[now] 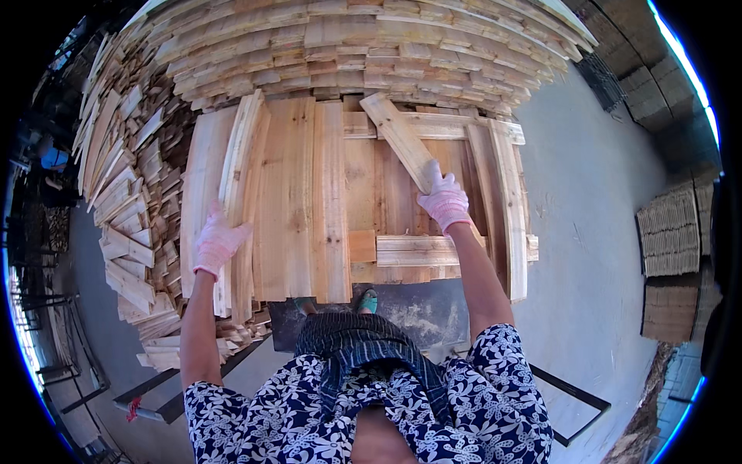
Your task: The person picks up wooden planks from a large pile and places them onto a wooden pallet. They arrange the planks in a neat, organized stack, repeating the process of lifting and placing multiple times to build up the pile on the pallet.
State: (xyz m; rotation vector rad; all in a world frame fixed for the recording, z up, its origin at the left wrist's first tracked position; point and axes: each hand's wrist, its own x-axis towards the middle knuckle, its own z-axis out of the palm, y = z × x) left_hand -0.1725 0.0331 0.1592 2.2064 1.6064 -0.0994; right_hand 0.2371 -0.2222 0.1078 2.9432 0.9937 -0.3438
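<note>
Both my hands wear pale pink knit gloves. My right hand [446, 199] is closed round the near end of a loose wooden board [398, 138], which lies slantwise over the panel of boards with its far end to the left. My left hand [221, 238] is at the left side, its fingers and thumb over a narrow wooden board [242, 147] that runs away from me. Beneath it, wide planks [286, 185] lie side by side. To the right, crosswise slats [421, 251] and upright slats [506, 185] rest on lower planks.
A tall stack of boards [348, 54] rises behind the panel. Loose offcuts [139, 224] are heaped at the left. Black metal frame bars [568, 394] stick out low at the right. Bundled wood stacks [671, 232] stand farther right on the grey floor [587, 209].
</note>
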